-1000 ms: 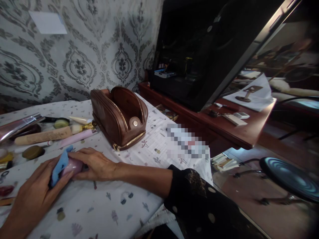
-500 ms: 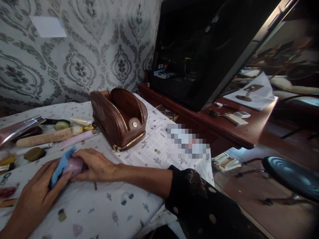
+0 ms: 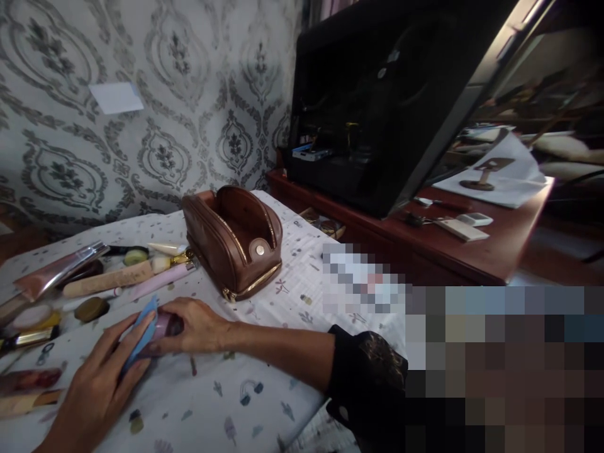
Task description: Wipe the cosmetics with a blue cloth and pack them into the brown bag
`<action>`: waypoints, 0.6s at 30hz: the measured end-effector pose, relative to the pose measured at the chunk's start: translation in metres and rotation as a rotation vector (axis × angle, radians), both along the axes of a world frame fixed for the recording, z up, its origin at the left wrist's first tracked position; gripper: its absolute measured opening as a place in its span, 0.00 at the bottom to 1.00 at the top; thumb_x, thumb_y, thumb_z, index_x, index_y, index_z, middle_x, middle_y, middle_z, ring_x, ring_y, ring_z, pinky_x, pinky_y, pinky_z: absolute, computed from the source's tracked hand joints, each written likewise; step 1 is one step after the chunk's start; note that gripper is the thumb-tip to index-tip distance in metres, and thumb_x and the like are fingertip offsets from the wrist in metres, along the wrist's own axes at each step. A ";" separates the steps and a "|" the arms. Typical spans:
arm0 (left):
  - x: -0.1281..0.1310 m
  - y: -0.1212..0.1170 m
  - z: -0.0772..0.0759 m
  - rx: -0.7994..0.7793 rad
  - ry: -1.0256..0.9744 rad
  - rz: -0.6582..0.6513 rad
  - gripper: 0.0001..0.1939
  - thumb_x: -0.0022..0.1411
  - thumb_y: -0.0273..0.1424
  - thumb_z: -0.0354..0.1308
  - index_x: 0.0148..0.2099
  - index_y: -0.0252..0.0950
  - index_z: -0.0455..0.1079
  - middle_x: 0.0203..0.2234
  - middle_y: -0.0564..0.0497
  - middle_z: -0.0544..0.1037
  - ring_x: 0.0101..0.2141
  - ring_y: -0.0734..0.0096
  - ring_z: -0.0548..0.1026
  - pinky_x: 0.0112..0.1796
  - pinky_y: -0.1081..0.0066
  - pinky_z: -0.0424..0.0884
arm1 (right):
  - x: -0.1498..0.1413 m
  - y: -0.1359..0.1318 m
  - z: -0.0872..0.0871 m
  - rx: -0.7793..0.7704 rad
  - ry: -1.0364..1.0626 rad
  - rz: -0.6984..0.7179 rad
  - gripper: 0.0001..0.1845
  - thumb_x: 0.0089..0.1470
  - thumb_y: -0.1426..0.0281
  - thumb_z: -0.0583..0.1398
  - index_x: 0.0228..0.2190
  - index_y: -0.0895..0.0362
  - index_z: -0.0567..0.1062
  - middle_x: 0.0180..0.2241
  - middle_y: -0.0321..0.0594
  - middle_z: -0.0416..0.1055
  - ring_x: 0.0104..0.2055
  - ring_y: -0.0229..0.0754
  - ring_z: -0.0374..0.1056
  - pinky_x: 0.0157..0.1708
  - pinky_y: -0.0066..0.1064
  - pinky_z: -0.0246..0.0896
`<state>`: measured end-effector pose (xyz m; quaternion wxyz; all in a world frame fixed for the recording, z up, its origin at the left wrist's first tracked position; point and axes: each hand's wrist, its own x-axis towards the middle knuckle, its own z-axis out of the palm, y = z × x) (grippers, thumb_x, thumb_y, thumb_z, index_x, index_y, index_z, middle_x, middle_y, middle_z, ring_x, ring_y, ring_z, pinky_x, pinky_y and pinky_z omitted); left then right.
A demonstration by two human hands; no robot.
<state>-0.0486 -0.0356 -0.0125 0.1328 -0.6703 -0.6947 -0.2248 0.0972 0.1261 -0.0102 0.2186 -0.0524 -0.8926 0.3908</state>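
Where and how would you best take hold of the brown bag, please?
I would grip it low on both long sides, coming from the near end: the brown bag stands upright, and its unzipped, gaping top may flex. The left hand and right hand would first need freeing from the blue cloth and purplish item.

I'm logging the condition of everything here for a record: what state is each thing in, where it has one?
Brown bag: upright, main zip open.
Pink container: gripped by the right hand; can't tell if lidded.
Blue cloth: held against the pink container by the left hand.
Metallic pink tube: lying down.
Tan tube: lying down.
Patterned tablecloth: spread out, creased in places.
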 end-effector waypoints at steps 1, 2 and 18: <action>0.001 0.000 -0.001 -0.003 -0.029 -0.004 0.31 0.65 0.37 0.48 0.68 0.62 0.48 0.60 0.53 0.66 0.55 0.52 0.71 0.55 0.54 0.71 | 0.001 0.000 0.002 -0.008 -0.014 0.005 0.22 0.49 0.53 0.66 0.37 0.58 0.74 0.32 0.36 0.70 0.35 0.38 0.67 0.34 0.25 0.60; 0.002 -0.001 -0.002 0.006 -0.059 -0.008 0.31 0.65 0.36 0.46 0.68 0.61 0.48 0.61 0.53 0.65 0.57 0.51 0.70 0.57 0.51 0.68 | 0.001 0.000 0.003 -0.015 -0.028 0.011 0.23 0.49 0.52 0.66 0.36 0.58 0.74 0.32 0.35 0.70 0.35 0.38 0.67 0.34 0.25 0.60; -0.005 0.008 0.001 0.011 -0.188 0.091 0.27 0.64 0.39 0.46 0.64 0.66 0.55 0.51 0.56 0.75 0.48 0.46 0.76 0.50 0.47 0.72 | -0.009 0.002 -0.006 0.048 0.008 0.108 0.33 0.47 0.54 0.68 0.49 0.61 0.71 0.45 0.45 0.75 0.48 0.44 0.70 0.48 0.29 0.63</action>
